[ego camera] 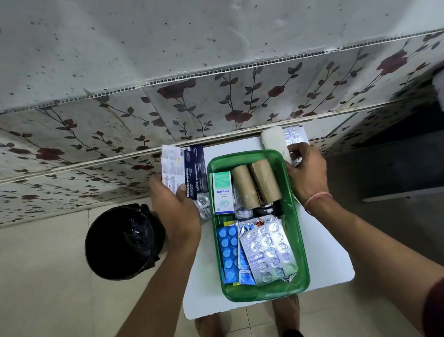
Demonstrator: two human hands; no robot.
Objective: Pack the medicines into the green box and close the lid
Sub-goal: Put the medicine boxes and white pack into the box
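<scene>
The green box (pixel 300 231) stands open on a small white table (pixel 328 261). Inside lie two brown rolls (pixel 256 185), an Optibex carton (pixel 222 192), a blue blister strip (pixel 229 251) and silver blister strips (pixel 271 252). My left hand (pixel 175 210) grips a white medicine carton (pixel 172 168) at the box's left, beside dark blue dressing cartons (pixel 195 170) and loose silver strips (pixel 204 206). My right hand (pixel 307 171) holds silver blister strips (pixel 294 135) at the box's far right corner, next to a white gauze roll (pixel 273 141). No lid is visible.
A black-lined waste bin (pixel 124 242) stands on the floor to the left of the table. A flower-patterned wall panel (pixel 210 107) runs right behind the table. My feet (pixel 211 333) are under the table's near edge.
</scene>
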